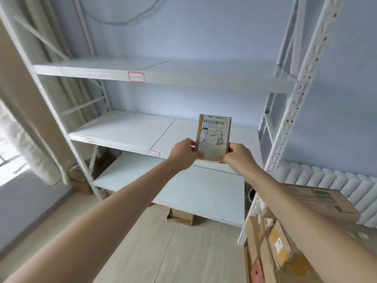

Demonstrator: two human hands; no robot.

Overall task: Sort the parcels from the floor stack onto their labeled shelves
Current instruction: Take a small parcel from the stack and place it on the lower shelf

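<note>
Two hands, left hand and right hand, gripping small parcel at frame centre, before middle shelf. Handwritten "2-2" on label; printed text mostly unreadable. Red-framed shelf tags blurred.

beige curtain, white radiator, wood floor

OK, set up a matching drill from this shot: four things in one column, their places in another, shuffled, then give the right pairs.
Things
1. small parcel
2. large carton
3. red-edged label
4. open brown box

Places
A. on the floor under the lowest shelf
B. on the front edge of the top shelf
C. held upright by the left hand and right hand
D. at the right, beside the rack post

Pairs: 1-C, 2-D, 3-B, 4-A
</note>
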